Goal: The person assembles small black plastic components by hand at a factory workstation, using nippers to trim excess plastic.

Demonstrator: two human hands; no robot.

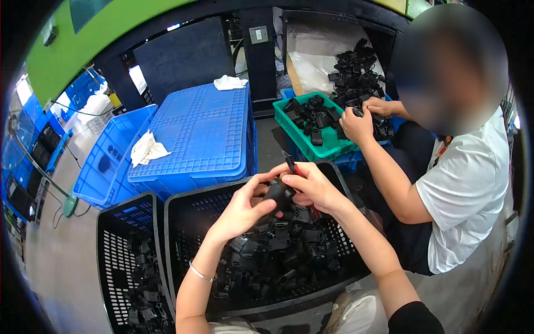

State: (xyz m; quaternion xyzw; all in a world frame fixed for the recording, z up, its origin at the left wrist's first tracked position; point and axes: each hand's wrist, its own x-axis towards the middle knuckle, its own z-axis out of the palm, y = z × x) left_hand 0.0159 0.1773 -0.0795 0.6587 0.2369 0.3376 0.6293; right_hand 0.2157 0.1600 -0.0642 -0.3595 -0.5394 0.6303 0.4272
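Observation:
Above the large black basket (169,245), my left hand (247,207) is closed round a black moulded plastic part (280,196). My right hand (315,188) meets it at the part, its fingers wrapped round a slim hand tool with a red handle (300,170). The tool's dark end points up and away from me; its exact kind is hard to make out. Many similar black plastic parts (278,245) lie loose in the basket below both hands.
A second black basket (157,253) with parts stands at left. Behind are a lidded blue crate (194,128) with white cloths (149,149) and an open blue crate (95,186). At right, a co-worker (467,195) handles a dark piece beside a green crate (328,151) of parts.

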